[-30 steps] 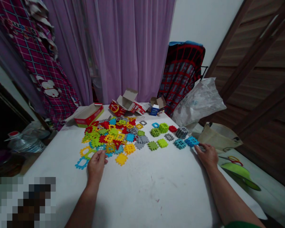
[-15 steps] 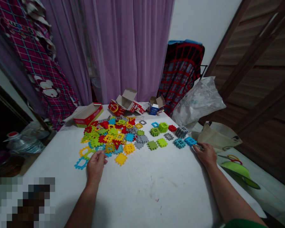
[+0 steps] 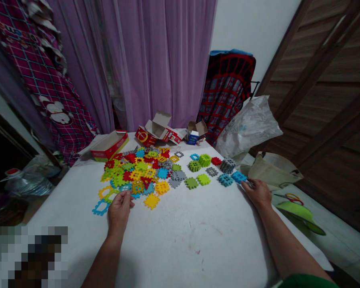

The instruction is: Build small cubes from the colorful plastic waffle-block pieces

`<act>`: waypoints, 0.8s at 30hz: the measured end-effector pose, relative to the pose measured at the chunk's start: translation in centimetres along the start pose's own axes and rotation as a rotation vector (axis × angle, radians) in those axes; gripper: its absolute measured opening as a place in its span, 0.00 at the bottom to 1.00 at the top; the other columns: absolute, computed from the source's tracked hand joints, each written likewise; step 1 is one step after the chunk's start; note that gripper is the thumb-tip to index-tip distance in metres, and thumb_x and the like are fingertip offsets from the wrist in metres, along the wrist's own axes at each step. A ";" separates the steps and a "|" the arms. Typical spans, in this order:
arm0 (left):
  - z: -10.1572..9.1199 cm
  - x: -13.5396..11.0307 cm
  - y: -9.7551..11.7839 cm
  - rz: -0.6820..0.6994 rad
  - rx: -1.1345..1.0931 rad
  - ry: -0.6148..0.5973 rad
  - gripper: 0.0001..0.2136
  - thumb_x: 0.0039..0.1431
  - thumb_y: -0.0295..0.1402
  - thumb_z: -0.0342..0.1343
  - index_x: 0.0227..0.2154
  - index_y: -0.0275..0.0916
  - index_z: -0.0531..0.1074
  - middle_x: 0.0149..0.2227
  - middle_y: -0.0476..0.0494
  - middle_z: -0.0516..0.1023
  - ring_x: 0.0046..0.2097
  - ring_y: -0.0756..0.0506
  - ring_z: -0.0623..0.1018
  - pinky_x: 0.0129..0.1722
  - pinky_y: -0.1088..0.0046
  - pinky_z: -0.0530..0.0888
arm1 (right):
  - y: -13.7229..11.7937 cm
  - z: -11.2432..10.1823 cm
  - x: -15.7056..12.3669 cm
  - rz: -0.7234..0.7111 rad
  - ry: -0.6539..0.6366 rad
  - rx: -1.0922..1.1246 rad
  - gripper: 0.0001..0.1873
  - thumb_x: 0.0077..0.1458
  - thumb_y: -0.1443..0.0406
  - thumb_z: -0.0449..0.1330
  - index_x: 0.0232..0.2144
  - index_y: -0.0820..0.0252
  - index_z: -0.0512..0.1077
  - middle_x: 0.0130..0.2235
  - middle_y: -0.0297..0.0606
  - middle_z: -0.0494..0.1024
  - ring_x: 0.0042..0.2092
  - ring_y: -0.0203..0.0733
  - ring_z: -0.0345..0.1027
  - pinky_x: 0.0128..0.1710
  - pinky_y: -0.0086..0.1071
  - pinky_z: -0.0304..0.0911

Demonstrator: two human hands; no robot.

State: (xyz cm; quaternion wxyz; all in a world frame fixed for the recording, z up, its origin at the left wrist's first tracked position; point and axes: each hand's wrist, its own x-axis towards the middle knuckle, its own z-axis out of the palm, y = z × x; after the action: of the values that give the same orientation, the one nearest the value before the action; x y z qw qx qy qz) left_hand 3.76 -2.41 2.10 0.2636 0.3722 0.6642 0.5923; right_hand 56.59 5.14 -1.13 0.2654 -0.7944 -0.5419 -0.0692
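A heap of interlocking plastic tiles (image 3: 138, 170) in red, yellow, green, blue and grey lies on the white table (image 3: 180, 240). My left hand (image 3: 119, 208) rests at the heap's near edge with its fingers curled, beside a yellow tile (image 3: 151, 201) and a light-blue frame tile (image 3: 100, 207). My right hand (image 3: 258, 193) lies at the table's right edge, its fingertips closed on a small grey tile (image 3: 249, 184) next to a blue block (image 3: 239, 177). Sorted small stacks stand between them: green (image 3: 204, 160), grey (image 3: 227, 165) and teal (image 3: 225, 180).
Opened red cardboard boxes (image 3: 109, 145) (image 3: 156, 132) and a small blue box (image 3: 195, 136) sit at the table's far edge. A plastic bag (image 3: 249, 126) and a beige bag (image 3: 273, 170) lie to the right. Purple curtains hang behind.
The view has drifted slightly up and left. Both hands keep their places on the table.
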 end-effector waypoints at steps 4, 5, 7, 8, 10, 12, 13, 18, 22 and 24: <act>0.0 0.0 -0.2 0.009 -0.009 0.002 0.23 0.46 0.56 0.57 0.31 0.39 0.73 0.24 0.48 0.75 0.22 0.50 0.72 0.17 0.77 0.65 | -0.2 0.1 0.0 0.029 -0.038 -0.102 0.32 0.48 0.45 0.56 0.44 0.62 0.78 0.48 0.51 0.76 0.50 0.59 0.67 0.47 0.48 0.63; 0.0 0.0 -0.2 0.014 -0.010 0.001 0.23 0.46 0.56 0.57 0.31 0.39 0.73 0.24 0.48 0.75 0.22 0.50 0.72 0.17 0.77 0.65 | -0.2 0.1 0.0 0.036 -0.056 -0.121 0.32 0.47 0.45 0.56 0.44 0.61 0.78 0.49 0.50 0.75 0.51 0.59 0.67 0.48 0.48 0.63; 0.0 0.1 -0.2 0.016 -0.005 -0.001 0.23 0.47 0.56 0.57 0.31 0.39 0.73 0.24 0.48 0.75 0.22 0.50 0.72 0.16 0.77 0.65 | -0.4 0.1 0.1 0.048 -0.093 -0.138 0.32 0.48 0.44 0.55 0.45 0.60 0.78 0.50 0.50 0.75 0.51 0.59 0.66 0.48 0.49 0.63; 0.0 0.1 -0.1 0.013 -0.001 -0.002 0.23 0.47 0.56 0.57 0.31 0.39 0.73 0.24 0.48 0.75 0.22 0.50 0.72 0.17 0.77 0.65 | -0.4 0.1 0.2 0.055 -0.107 -0.140 0.32 0.48 0.44 0.55 0.45 0.59 0.78 0.50 0.50 0.75 0.52 0.59 0.66 0.48 0.49 0.63; 0.0 0.0 0.0 0.009 0.007 -0.003 0.23 0.46 0.56 0.57 0.31 0.39 0.73 0.24 0.48 0.75 0.22 0.49 0.72 0.17 0.77 0.65 | -0.6 0.0 0.3 0.075 -0.134 -0.141 0.32 0.48 0.44 0.55 0.47 0.59 0.77 0.51 0.50 0.75 0.52 0.58 0.66 0.48 0.49 0.63; 0.0 0.0 0.2 0.010 0.012 -0.006 0.22 0.46 0.55 0.57 0.30 0.39 0.73 0.24 0.48 0.75 0.22 0.49 0.73 0.17 0.77 0.65 | -0.8 -0.1 0.5 0.097 -0.157 -0.144 0.33 0.49 0.44 0.55 0.49 0.59 0.76 0.52 0.50 0.74 0.53 0.59 0.66 0.49 0.49 0.62; 0.0 -0.1 0.2 0.009 0.010 -0.008 0.22 0.47 0.55 0.57 0.30 0.39 0.73 0.24 0.48 0.76 0.22 0.49 0.73 0.17 0.77 0.65 | -0.9 -0.2 0.5 0.103 -0.169 -0.143 0.34 0.49 0.44 0.55 0.50 0.58 0.75 0.52 0.50 0.74 0.53 0.59 0.66 0.49 0.50 0.62; 0.1 0.1 -0.2 0.019 0.022 0.004 0.24 0.47 0.57 0.56 0.32 0.39 0.73 0.23 0.48 0.76 0.22 0.49 0.73 0.17 0.77 0.65 | -1.3 -0.4 0.6 0.128 -0.220 -0.143 0.35 0.50 0.44 0.53 0.51 0.59 0.74 0.52 0.53 0.74 0.53 0.60 0.67 0.48 0.50 0.63; 0.1 0.3 -0.7 0.050 0.049 0.001 0.25 0.49 0.59 0.54 0.32 0.38 0.73 0.24 0.47 0.77 0.22 0.49 0.74 0.17 0.76 0.66 | -1.3 -0.4 0.3 0.101 -0.192 -0.156 0.33 0.51 0.44 0.53 0.47 0.59 0.76 0.50 0.52 0.76 0.52 0.59 0.68 0.47 0.48 0.63; 0.1 0.4 -0.9 0.053 0.056 -0.001 0.25 0.49 0.59 0.54 0.32 0.39 0.73 0.24 0.47 0.77 0.22 0.49 0.74 0.17 0.76 0.66 | -1.3 -0.4 0.1 0.075 -0.164 -0.169 0.32 0.51 0.44 0.53 0.45 0.60 0.76 0.48 0.51 0.77 0.51 0.58 0.68 0.47 0.47 0.63</act>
State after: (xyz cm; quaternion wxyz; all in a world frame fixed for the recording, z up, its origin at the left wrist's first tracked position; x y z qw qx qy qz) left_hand 3.45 -2.08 1.26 0.2377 0.3974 0.6704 0.5798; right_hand 55.53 5.38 -0.27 0.1545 -0.8367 -0.5239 -0.0393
